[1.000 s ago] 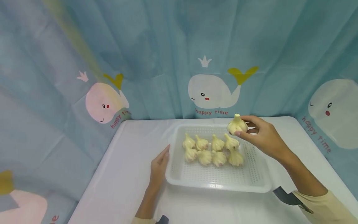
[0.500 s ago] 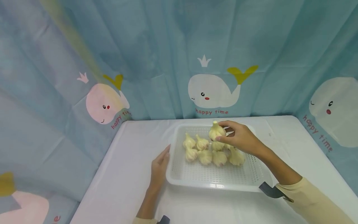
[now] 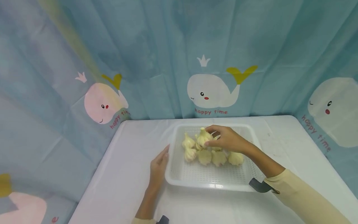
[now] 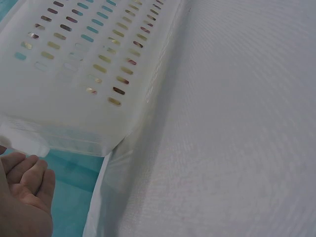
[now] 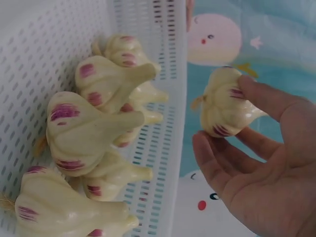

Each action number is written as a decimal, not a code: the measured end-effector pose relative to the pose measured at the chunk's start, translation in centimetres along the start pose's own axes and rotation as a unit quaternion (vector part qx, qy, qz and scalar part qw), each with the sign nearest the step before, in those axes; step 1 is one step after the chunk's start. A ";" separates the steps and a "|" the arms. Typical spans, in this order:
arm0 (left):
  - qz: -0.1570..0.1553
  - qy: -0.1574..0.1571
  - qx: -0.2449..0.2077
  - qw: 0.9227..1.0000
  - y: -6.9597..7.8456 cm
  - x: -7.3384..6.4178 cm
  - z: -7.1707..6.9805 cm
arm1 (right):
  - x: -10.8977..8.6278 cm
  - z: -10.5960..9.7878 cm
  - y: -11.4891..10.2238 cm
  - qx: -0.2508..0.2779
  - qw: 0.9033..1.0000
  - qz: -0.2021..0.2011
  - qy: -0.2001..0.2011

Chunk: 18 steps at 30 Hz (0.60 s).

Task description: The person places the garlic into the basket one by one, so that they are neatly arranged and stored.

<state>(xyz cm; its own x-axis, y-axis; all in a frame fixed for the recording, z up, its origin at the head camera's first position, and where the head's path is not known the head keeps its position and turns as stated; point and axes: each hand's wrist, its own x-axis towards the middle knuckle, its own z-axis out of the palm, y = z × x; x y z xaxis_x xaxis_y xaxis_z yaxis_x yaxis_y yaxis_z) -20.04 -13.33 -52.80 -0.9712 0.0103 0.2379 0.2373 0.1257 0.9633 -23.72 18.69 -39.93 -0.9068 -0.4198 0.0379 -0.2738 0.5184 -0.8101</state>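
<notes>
My right hand [image 3: 229, 140] pinches a garlic bulb [image 3: 204, 137] between thumb and fingertips, stem up, over the back row in a white plastic basket [image 3: 195, 183]. In the right wrist view the held garlic bulb [image 5: 222, 101], pale with purple patches, sits between the thumb and fingers [image 5: 210, 163]. Several other garlic bulbs [image 3: 219, 158] stand in two rows in the basket, some of the back row hidden by the hand. My left hand [image 3: 158, 169] holds the basket's left rim; in the left wrist view its curled fingers [image 4: 34, 177] are right at the rim.
The basket has slotted walls [image 4: 98, 66] and stands on a white-covered table [image 3: 123, 174]. A blue curtain [image 3: 156, 62] with printed whales rises along the table's back and sides.
My right hand has carried the garlic bulb leftward and lower, from over the basket's back right to over the back row's left part. The left hand has stayed at the rim.
</notes>
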 end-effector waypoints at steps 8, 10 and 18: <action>-0.001 0.003 0.002 1.000 -0.3 0.7 0.0 | 1.4 1.0 -0.2 -0.018 0.997 0.000 -0.072; 0.000 0.005 0.008 1.000 -0.2 0.7 0.1 | 1.7 1.3 -0.3 -0.022 0.996 0.008 -0.091; -0.009 0.013 0.022 1.000 -0.2 0.3 0.1 | 2.5 2.7 -0.6 -0.020 0.988 0.004 -0.151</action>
<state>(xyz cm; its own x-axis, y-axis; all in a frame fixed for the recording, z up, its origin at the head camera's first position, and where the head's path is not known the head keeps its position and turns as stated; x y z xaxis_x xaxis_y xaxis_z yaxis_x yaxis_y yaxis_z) -20.33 -13.29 -52.90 -0.9745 -0.0184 0.2236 0.2175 0.1685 0.9614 -24.98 15.26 -40.92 -0.7742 -0.6152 -0.1489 -0.2851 0.5489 -0.7857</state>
